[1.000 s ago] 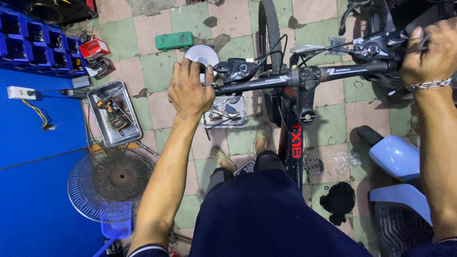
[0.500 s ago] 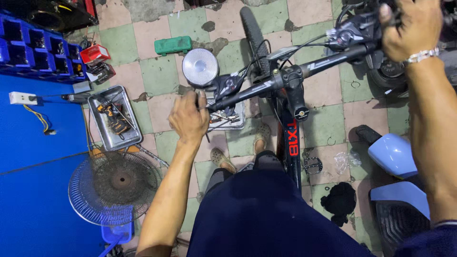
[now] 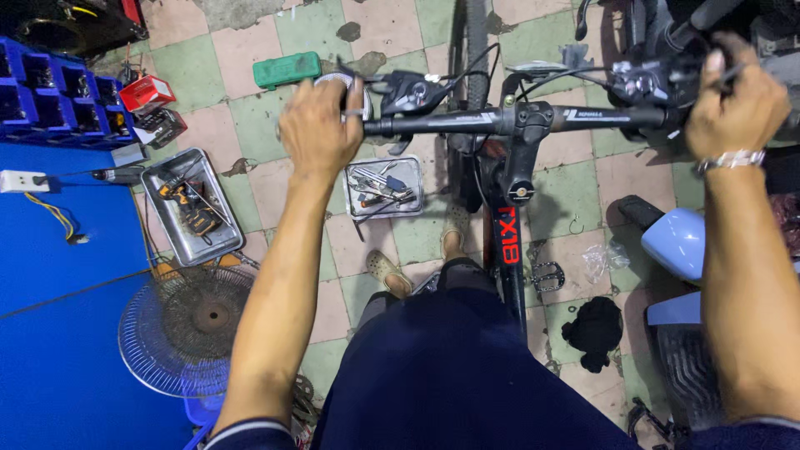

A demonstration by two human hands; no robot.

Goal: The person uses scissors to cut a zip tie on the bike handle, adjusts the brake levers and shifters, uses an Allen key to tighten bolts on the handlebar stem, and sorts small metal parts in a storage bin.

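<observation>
Hands are gripping opposite ends of the handlebar: left hand is closing around the left grip, right hand is wrapping the right grip by the brake lever. Bike frame is standing on the tiled floor, between the person's legs, front wheel pointing toward the top edge. Small tray of tools is lying on the floor just left of the frame; bigger tray is sitting further left, near the fan.
</observation>
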